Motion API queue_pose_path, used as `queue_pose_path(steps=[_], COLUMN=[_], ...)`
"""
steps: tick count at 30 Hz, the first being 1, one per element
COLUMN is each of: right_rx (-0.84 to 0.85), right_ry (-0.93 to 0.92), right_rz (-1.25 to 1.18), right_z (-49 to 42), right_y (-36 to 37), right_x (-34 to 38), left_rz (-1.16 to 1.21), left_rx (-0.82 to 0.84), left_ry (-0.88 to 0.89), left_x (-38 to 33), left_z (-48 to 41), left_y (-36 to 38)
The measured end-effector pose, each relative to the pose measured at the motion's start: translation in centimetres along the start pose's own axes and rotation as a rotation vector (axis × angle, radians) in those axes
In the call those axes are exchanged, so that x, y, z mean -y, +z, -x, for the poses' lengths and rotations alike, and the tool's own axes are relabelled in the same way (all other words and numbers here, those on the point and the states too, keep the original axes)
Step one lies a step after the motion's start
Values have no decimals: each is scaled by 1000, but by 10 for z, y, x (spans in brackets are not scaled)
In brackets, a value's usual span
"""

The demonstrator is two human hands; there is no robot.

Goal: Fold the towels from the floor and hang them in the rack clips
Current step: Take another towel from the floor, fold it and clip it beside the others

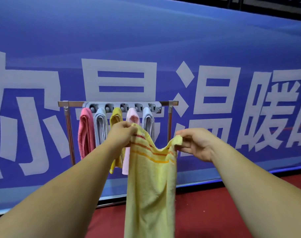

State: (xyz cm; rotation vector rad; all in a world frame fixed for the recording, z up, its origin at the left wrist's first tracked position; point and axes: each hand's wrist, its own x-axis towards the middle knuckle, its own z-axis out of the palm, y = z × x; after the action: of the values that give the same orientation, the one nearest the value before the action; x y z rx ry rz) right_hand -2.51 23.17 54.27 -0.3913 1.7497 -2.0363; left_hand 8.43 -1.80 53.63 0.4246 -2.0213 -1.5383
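A pale yellow towel [151, 186] with orange stripes hangs lengthwise in front of me. My left hand [122, 133] pinches its upper left corner and my right hand [197, 143] pinches its upper right corner, with the top edge sagging between them. Behind stands a metal rack [67, 134] with a grey clip bar [124, 107]. From its clips hang several folded towels: a pink towel [85, 133], a grey towel [100, 127], a yellow towel [116, 117], a light pink towel [133, 115] and a light blue towel [148, 122].
A large blue banner [163, 40] with white characters fills the wall behind the rack. The floor [215, 212] is dark red. The rack's base rail [110, 204] lies along the foot of the banner.
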Motion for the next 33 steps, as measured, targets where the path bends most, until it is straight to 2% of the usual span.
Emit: queue_pose_path(steps=[2, 6, 14, 20, 23, 27, 30, 33], right_rx=[61, 120, 23, -77, -76, -73, -13, 119], right_ry=[-18, -106, -205, -283, -304, -316, -309, -245], right_rz=[4, 176, 357, 513, 531, 591, 634, 845], right_z=[2, 4, 0, -7, -6, -4, 0, 7], right_y=[11, 29, 42, 41, 43, 45, 40, 30], right_x=[1, 2, 3, -1, 0, 4, 9, 11], left_rz=[45, 91, 182, 250, 212, 135, 128, 97], left_rx=[86, 225, 387, 432, 464, 398, 373, 338], left_ry=[-3, -2, 6, -9, 18, 54, 73, 103], left_x=[-3, -9, -15, -18, -18, -15, -16, -16], left_z=[3, 9, 20, 24, 23, 20, 15, 11], left_y=[10, 29, 43, 43, 43, 44, 40, 35])
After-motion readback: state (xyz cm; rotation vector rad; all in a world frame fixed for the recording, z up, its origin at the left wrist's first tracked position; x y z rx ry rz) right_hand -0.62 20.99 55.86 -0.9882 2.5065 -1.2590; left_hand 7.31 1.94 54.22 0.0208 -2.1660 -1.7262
